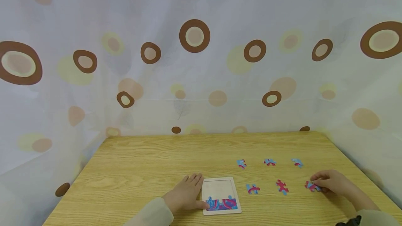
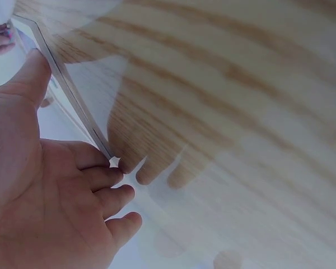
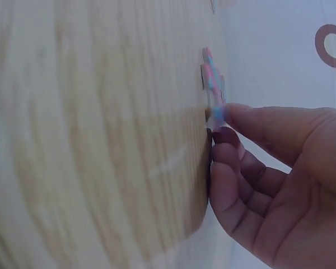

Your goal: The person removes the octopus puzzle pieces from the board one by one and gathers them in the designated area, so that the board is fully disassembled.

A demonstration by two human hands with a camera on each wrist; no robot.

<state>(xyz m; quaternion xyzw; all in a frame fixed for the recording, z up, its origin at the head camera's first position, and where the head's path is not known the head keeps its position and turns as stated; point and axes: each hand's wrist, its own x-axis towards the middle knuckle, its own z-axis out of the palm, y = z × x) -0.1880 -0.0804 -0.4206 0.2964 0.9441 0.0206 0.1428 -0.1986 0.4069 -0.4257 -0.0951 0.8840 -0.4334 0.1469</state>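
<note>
A shallow white puzzle tray lies on the table, its near strip filled with joined blue, pink and purple jigsaw pieces. My left hand rests at the tray's left side with fingers extended. Its thumb lies over the near left corner; in the left wrist view the fingers touch the tray's edge. Far to the right, my right hand pinches a red and blue puzzle piece between thumb and fingers, low at the tabletop. The right wrist view shows this piece edge-on, its near end partly hidden by the fingertips.
Between tray and right hand lie a blue-and-red piece and a mostly red piece. Farther back sit three more pieces, left, middle and right. A patterned curtain surrounds the wooden table.
</note>
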